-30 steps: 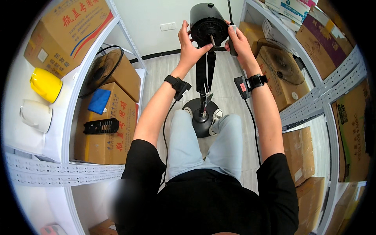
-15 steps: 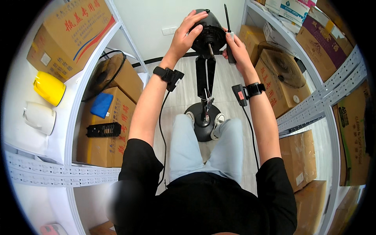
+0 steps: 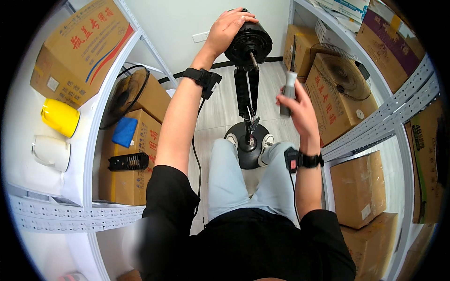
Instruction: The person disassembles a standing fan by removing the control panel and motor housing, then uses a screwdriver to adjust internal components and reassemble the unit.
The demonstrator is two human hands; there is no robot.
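Note:
A black pedestal fan [image 3: 247, 93] without its blades or grille stands in front of me, its motor head [image 3: 251, 43] at the top and a bare metal shaft pointing toward me. On the upper left of that motor head rests my left hand [image 3: 229, 29], fingers laid over the housing. My right hand [image 3: 300, 105] is closed around the grey handle of a screwdriver [image 3: 288, 93], whose dark shaft points up and away. It is held to the right of the fan, apart from it. Loose wires [image 3: 253, 121] show low on the open column, above the round black base [image 3: 248, 157].
At left, a shelf holds a yellow kettle [image 3: 60, 117], a white kettle [image 3: 50, 152] and a carton [image 3: 84, 47]. Below are a fan grille [image 3: 126, 96], a blue cloth [image 3: 124, 132] and a black slotted part [image 3: 128, 162]. Another grille [image 3: 344, 75] leans by cartons [image 3: 344, 112] at right.
My right hand has drawn away from the motor head, down and to the right, with the screwdriver. My left hand stays on the housing, its fingers now closer together.

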